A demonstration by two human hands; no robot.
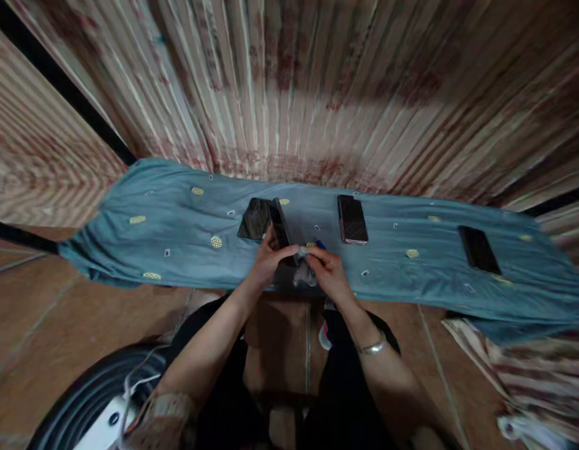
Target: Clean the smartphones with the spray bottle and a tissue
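Note:
My left hand (269, 253) is wrapped round a dark smartphone (279, 226), held tilted on its edge above the cloth. Close beside it, my right hand (324, 265) pinches a whitish, crumpled wipe or tissue (304, 272) that hangs below the fingers. The two hands nearly meet at the phone's lower end. Behind the left hand lies a dark, glossy flat device (256, 219), partly covered by the held phone. A small blue item (321, 244) shows just past the right fingers; its kind is hidden.
Another phone (352, 219) lies right of my hands, and one more (478, 249) farther right. All rest on a blue-green patterned cloth (392, 281) over a long narrow surface. A striped curtain (289, 94) rises behind. A coiled black hose (69, 400) sits on the floor at lower left.

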